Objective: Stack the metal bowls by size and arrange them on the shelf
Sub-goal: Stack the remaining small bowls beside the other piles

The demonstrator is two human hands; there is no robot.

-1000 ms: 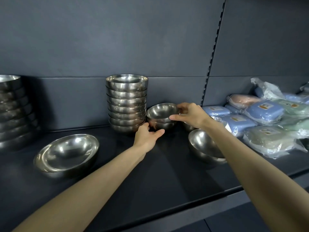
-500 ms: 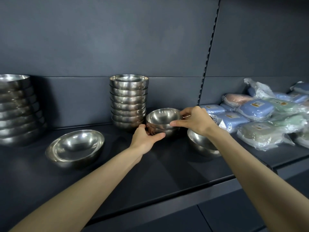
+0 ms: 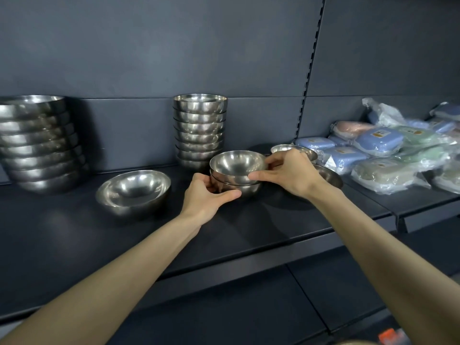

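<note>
The left hand (image 3: 204,195) curls round the lower bowl (image 3: 246,189), thumb across its front. The right hand (image 3: 291,171) pinches the right side of the upper bowl (image 3: 237,165), which is nested in the lower one. Both sit mid-shelf (image 3: 249,220). A tall bowl stack (image 3: 200,130) stands at eleven o'clock, a single wide bowl (image 3: 133,190) at nine, and wrapped packages (image 3: 378,150) at two.

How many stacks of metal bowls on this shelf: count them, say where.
3: a large-bowl stack at far left, a tall stack at back centre, a two-bowl stack gripped by the left hand and the right hand, which may hide more.
</note>
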